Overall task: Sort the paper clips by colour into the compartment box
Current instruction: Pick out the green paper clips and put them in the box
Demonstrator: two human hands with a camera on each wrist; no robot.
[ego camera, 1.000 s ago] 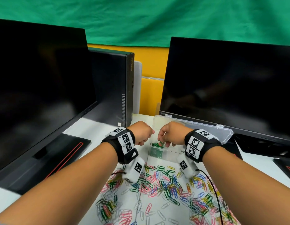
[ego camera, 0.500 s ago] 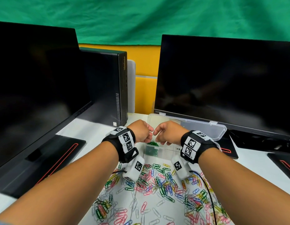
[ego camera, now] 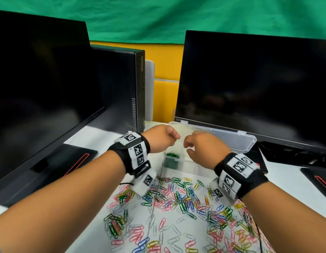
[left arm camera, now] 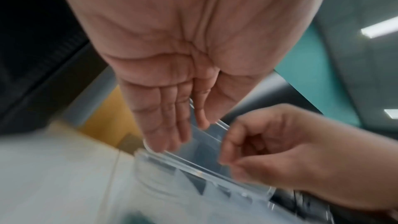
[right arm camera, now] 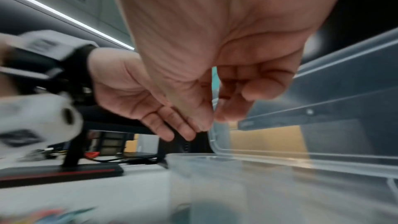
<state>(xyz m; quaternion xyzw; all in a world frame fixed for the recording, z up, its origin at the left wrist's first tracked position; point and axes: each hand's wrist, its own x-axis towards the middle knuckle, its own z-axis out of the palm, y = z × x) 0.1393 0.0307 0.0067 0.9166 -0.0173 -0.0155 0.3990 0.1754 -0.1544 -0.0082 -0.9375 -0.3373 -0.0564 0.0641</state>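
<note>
The clear compartment box (ego camera: 192,166) stands behind a loose pile of mixed-colour paper clips (ego camera: 176,198), with its lid (ego camera: 231,141) open toward the back. Green clips (ego camera: 172,155) fill its leftmost compartment. My left hand (ego camera: 174,136) hovers over the box's left end with relaxed, nearly straight fingers (left arm camera: 172,135) and holds nothing. My right hand (ego camera: 187,146) hovers just right of it, above the box. Its fingers (right arm camera: 254,89) are loosely curled and I see no clip in them. The box rim (right arm camera: 215,157) lies just below both hands.
A dark monitor (ego camera: 39,79) and a black desktop tower (ego camera: 125,88) stand at the left, and another monitor (ego camera: 250,84) rises right behind the box. Black stand bases (ego camera: 67,161) flank the work area. A thin cable (ego camera: 258,227) runs across the clips at the right.
Both hands have lifted from the green compartment and moved slightly apart. The right hand's earlier pinch has loosened.
</note>
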